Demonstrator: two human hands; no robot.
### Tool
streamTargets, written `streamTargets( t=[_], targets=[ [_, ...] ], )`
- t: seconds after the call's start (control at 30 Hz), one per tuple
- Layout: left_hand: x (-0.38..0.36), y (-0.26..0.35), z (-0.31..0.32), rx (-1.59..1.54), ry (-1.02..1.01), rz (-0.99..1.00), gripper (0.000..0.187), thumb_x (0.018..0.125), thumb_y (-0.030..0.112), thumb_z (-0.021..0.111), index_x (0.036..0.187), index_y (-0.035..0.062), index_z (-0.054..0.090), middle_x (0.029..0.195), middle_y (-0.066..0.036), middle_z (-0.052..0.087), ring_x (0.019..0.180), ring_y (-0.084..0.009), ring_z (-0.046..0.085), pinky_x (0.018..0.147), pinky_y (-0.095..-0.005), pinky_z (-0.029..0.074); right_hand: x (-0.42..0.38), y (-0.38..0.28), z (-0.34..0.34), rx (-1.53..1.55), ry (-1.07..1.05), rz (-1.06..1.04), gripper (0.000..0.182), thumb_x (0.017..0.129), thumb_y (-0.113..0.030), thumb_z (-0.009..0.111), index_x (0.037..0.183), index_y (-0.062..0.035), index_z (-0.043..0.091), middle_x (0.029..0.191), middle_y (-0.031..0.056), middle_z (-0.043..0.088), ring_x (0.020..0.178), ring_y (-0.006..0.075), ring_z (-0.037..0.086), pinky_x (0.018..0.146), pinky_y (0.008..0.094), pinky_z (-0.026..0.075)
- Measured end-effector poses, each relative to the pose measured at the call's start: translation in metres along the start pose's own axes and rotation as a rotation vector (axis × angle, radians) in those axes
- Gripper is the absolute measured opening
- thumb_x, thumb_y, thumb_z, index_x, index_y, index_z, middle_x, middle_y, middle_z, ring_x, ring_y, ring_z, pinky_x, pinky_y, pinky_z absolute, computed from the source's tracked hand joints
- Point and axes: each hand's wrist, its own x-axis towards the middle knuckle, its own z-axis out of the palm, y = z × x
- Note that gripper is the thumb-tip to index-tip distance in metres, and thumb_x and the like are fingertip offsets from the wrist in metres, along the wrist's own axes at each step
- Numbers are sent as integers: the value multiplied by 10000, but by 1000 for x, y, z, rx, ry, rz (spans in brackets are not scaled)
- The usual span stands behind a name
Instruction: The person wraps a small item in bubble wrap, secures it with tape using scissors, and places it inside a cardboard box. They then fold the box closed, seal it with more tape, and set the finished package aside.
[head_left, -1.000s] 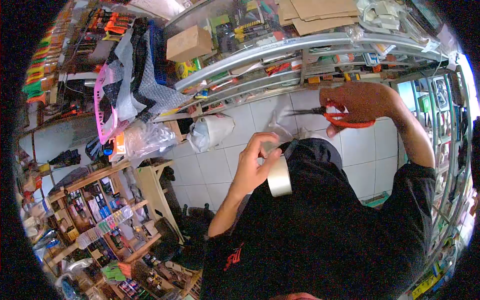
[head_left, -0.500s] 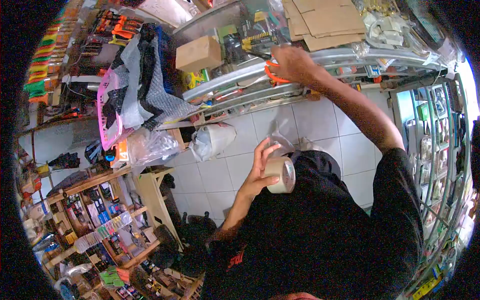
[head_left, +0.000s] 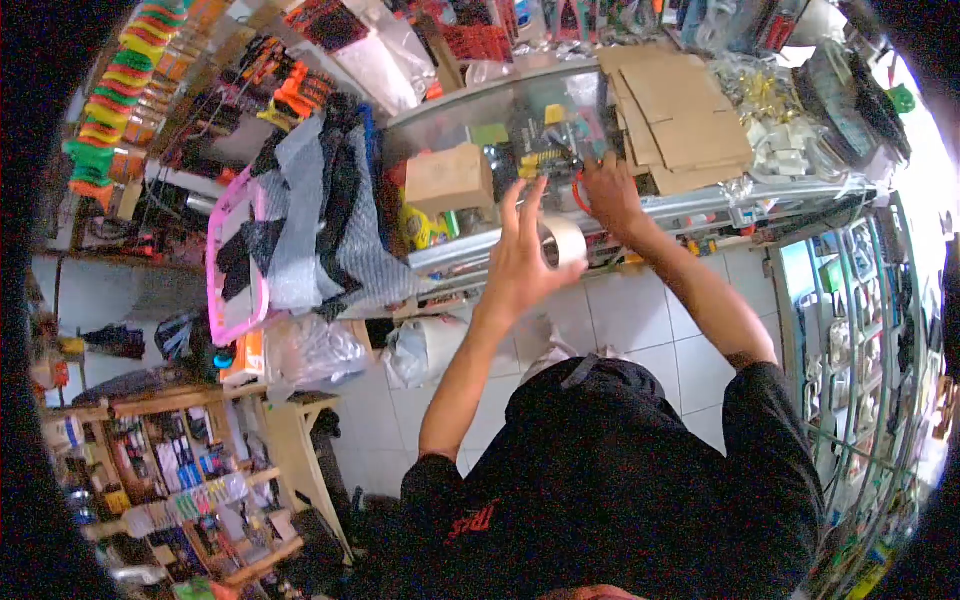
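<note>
My left hand (head_left: 515, 265) holds a roll of packing tape (head_left: 566, 243) near the front edge of the glass counter, its thumb under the roll and several fingers stretched upward. Just to the right, over the counter, my right hand (head_left: 612, 195) is closed on scissors with orange-red handles (head_left: 582, 192). The blades lean away toward the glass top and are partly blurred. A small brown cardboard box (head_left: 448, 178) sits on the counter left of both hands. Flattened cardboard sheets (head_left: 690, 125) lie right beside my right hand.
Bubble wrap (head_left: 355, 230) and a pink-rimmed basket (head_left: 215, 270) stand at the left. Plastic-bagged goods (head_left: 780, 130) lie on the counter's right. A glass-shelved case (head_left: 840, 330) runs along the right side; wooden compartment shelves (head_left: 180, 450) fill the lower left.
My left hand has lifted the tape roll from near my body up to the counter edge. My right hand, still with the scissors, sits slightly further right and lower. The camera view has shifted.
</note>
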Motion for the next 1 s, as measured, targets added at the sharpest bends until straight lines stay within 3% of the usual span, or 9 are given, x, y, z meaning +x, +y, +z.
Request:
streamTargets(
  t=[0.2,0.27,0.4,0.5,0.6,0.73,0.77,0.87,1.0],
  targets=[
    [73,-40,17,259,-74,163,1286,570,141,919,1602,179,154,1512,-333,281,1203,-459,571,939,-500,540,-32,8,-11,474,178,73,393,915,-59,563,1306,-54,526,1122,235,557,997,444,591,859,506,510],
    [84,-44,18,283,-213,57,1296,566,142,931,1601,163,152,1515,-339,277,1235,-471,550,943,-503,538,-40,4,-36,526,173,115,413,908,-48,585,1319,-74,543,1144,215,572,1048,430,583,884,502,504],
    [92,-53,20,353,-229,170,1141,664,144,890,1579,115,209,1529,-346,278,1341,-480,450,1058,-529,442,-54,-12,-78,604,203,213,364,902,-66,637,1264,-49,596,1101,192,596,1040,390,593,888,468,500],
    [81,-63,13,107,4,327,986,797,257,832,1562,52,245,1574,-276,310,1414,-436,402,1170,-496,345,-60,-24,-100,705,200,239,307,916,-81,655,1217,-31,625,1038,154,621,960,315,618,844,407,504],
    [52,-55,-35,-1037,-83,-8,737,957,338,660,1529,33,309,1552,-250,356,1431,-400,379,1173,-492,288,-62,-46,-124,937,81,329,285,936,-75,655,1216,-32,624,970,95,641,868,207,620,775,331,497],
    [24,-96,-87,-506,327,41,700,1036,460,485,1517,-18,312,1584,-262,305,1503,-381,244,1204,-496,196,-61,-84,-117,1174,-139,298,306,954,-69,662,1254,-51,604,912,22,649,808,92,588,705,262,478],
    [19,-110,-92,-304,412,35,713,1043,484,455,1520,-24,306,1591,-271,287,1513,-385,217,1211,-495,175,-56,-93,-119,1168,-302,261,449,974,-102,664,1389,-66,499,1014,57,634,852,106,611,719,258,489],
    [8,-135,-91,-26,364,-62,768,1045,540,388,1535,-40,271,1601,-286,244,1511,-405,212,1219,-491,147,-48,-129,-102,1388,-392,298,616,991,-133,659,1509,-76,331,1143,104,593,889,137,638,728,271,504],
    [4,-156,-73,-268,394,-74,884,1014,632,373,1558,-45,216,1615,-293,191,1511,-425,187,1226,-489,141,-13,-159,-90,1472,-450,497,728,1029,-335,604,1570,-94,180,1357,183,468,1067,213,617,725,313,526]
  ],
)
